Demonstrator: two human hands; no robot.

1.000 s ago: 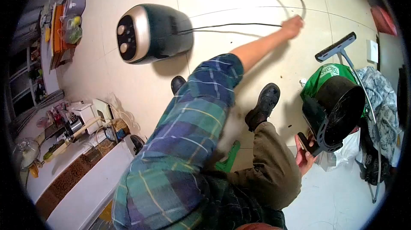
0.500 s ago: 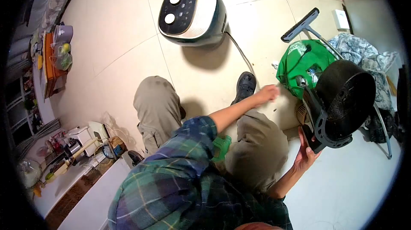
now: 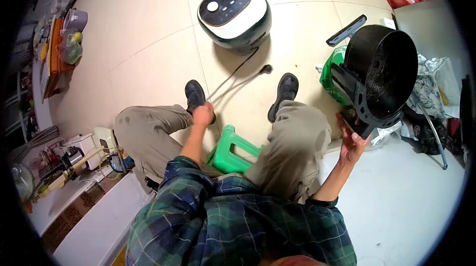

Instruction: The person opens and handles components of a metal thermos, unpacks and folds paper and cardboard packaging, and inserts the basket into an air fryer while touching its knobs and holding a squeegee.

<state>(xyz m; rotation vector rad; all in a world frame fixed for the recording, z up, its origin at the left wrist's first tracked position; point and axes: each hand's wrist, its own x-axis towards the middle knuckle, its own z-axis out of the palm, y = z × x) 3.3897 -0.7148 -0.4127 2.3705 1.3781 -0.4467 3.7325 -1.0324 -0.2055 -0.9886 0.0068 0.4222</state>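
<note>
Left hand (image 3: 202,115) closed round power cord (image 3: 233,74); right hand (image 3: 352,145) gripping air-fryer basket (image 3: 369,53) by its handle (image 3: 364,129), toward floor's (image 3: 148,82) right edge; air fryer (image 3: 238,18) toward far edge. Advisable — cord slack, basket steady.

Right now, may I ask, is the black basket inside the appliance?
No, the right hand holds the black basket by its handle, apart from the appliance.
</note>
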